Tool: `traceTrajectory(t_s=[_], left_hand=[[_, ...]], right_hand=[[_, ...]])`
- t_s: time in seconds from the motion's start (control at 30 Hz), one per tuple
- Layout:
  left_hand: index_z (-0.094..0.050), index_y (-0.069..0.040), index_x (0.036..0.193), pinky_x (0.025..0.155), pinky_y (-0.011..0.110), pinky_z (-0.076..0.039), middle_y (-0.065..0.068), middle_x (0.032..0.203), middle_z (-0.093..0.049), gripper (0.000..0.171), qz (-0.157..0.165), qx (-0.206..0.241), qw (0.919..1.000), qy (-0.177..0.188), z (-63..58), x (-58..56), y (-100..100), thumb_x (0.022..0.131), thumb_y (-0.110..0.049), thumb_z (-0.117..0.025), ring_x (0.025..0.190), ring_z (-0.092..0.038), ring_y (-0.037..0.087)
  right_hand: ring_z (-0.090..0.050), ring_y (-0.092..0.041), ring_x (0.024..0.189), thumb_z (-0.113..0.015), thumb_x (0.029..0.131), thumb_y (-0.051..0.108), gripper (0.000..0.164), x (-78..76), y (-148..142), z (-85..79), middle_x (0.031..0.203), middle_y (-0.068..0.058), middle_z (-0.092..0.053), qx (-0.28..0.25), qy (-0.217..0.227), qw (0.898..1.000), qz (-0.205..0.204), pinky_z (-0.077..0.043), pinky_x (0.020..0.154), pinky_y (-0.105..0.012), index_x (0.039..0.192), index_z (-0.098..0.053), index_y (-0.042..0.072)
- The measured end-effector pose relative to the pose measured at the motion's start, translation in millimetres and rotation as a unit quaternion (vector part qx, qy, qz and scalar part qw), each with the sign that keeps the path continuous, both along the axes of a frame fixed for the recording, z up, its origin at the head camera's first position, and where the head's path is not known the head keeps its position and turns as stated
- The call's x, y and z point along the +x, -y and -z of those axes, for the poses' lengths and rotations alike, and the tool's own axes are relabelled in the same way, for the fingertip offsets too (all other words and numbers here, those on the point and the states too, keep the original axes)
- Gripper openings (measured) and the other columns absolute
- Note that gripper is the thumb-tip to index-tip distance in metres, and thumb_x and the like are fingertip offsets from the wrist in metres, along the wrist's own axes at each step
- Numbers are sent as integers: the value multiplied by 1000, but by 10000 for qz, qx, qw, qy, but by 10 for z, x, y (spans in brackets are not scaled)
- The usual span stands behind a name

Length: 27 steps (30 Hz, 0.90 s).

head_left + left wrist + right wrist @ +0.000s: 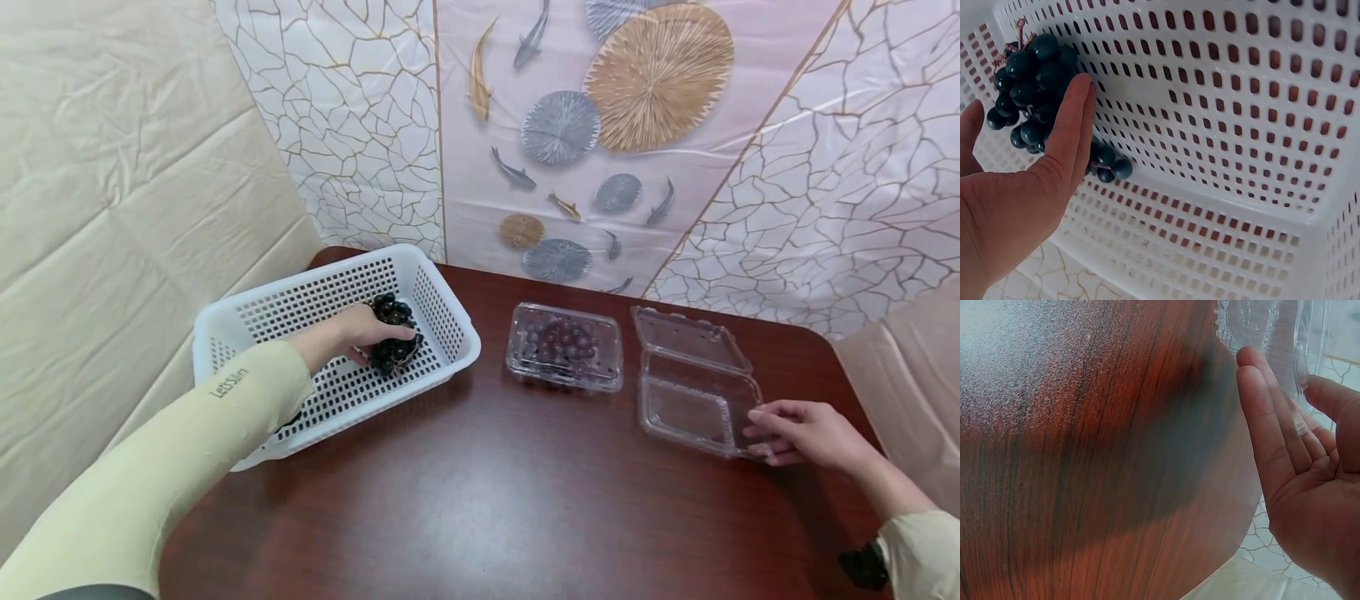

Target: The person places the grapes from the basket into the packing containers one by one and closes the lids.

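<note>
Dark grapes (393,309) lie in a white basket (454,357) on the reddish-brown table (480,500), before a wall covering (465,192) patterned with fish. Only the head view shows the filled box (564,378); the left wrist view shows straight left fingers, mostly hidden overhead. The bunch sits between the left hand's (1022,200) parted thumb and fingers. The right hand (813,433) pinches the clear container's (686,410) edge.

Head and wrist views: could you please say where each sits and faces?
Head: on the head, facing forward and down; table, left hand and right hand show.
Left wrist: worn there, facing dark grapes in the white basket; left hand shows.
Right wrist: worn there, facing table and open clamshell; right hand shows.
Head and left wrist share the grapes.
</note>
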<state>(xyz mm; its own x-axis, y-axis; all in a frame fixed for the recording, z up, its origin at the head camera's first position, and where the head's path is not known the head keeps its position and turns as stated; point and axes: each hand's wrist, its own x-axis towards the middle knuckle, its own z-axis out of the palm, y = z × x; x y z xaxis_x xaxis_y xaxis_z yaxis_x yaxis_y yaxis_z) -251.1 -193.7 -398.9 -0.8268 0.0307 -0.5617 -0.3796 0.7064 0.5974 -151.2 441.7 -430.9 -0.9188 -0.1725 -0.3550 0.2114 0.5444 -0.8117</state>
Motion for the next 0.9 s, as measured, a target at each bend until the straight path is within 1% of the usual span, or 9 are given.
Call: traceTrajectory(t_s=[0.1, 0.23, 0.3, 0.43, 0.53, 0.63, 0.73, 0.83, 0.9], left_hand=[[-30, 9, 139, 77, 40, -58, 21, 124, -43, 93, 67, -136, 9999, -83, 22, -6, -44, 80, -48, -74, 101, -56, 32], [-41, 8, 130, 73, 40, -59, 20, 117, -48, 86, 200, -615, 9976, -257, 49, -41, -102, 77, -49, -76, 92, -59, 29], [-44, 8, 128, 70, 39, -59, 21, 115, -51, 85, 356, -927, 9944, -364, 67, -67, -133, 77, -52, -75, 87, -62, 28], [-45, 10, 128, 65, 37, -59, 22, 114, -55, 86, 665, -1569, 9836, -596, 79, -97, -222, 77, -54, -74, 77, -67, 28], [-42, 10, 132, 64, 36, -59, 25, 118, -54, 87, 665, -1816, 9787, -694, 86, -101, -278, 78, -49, -75, 80, -66, 28], [-39, 10, 135, 64, 37, -59, 26, 123, -52, 87, 623, -1783, 9790, -767, 101, -112, -264, 78, -45, -76, 87, -64, 29], [-36, 10, 137, 63, 39, -59, 29, 129, -47, 87, 630, -1427, 9847, -777, 113, -131, -195, 78, -39, -78, 96, -62, 34], [-32, 7, 141, 62, 40, -59, 30, 135, -41, 89, 622, -1068, 9895, -749, 133, -145, -133, 78, -35, -79, 107, -58, 37], [-31, 6, 142, 61, 40, -59, 30, 136, -39, 90, 597, -968, 9910, -709, 139, -149, -116, 78, -34, -79, 110, -57, 39]], right_hand=[[-72, -22, 76, -52, 101, 18, 34, -3, 1, -3, 92, -8, -74, -14, -6, 10000, 4, -59, 66, -43, 113, -54, -13], [-72, -23, 76, -52, 101, 19, 36, -5, 10, -4, 93, -9, -74, 4, 13, 10000, 19, -59, 66, -43, 114, -53, -14], [-72, -23, 76, -52, 101, 19, 38, -4, 15, -6, 93, -9, -74, 38, 24, 10000, 37, -59, 66, -43, 115, -52, -16], [-72, -23, 76, -52, 101, 20, 40, 1, 15, -3, 93, -10, -74, 111, -5, 9999, 60, -59, 66, -42, 117, -50, -17], [-72, -23, 76, -52, 101, 19, 40, 7, 12, 4, 93, -10, -74, 90, -37, 9999, 57, -59, 66, -42, 116, -50, -18], [-72, -23, 75, -52, 101, 19, 39, 6, 12, 6, 93, -10, -74, 67, -43, 10000, 50, -59, 66, -42, 115, -51, -17], [-72, -22, 75, -52, 101, 19, 39, 3, 13, 6, 93, -10, -74, 75, -38, 9999, 55, -59, 66, -43, 116, -51, -17], [-72, -23, 76, -52, 101, 19, 39, 3, 11, 10, 94, -11, -74, 91, -33, 9999, 60, -59, 66, -43, 116, -51, -17], [-72, -23, 76, -53, 100, 20, 39, 4, 9, 13, 94, -11, -74, 105, -28, 9999, 64, -59, 66, -43, 116, -51, -17]])
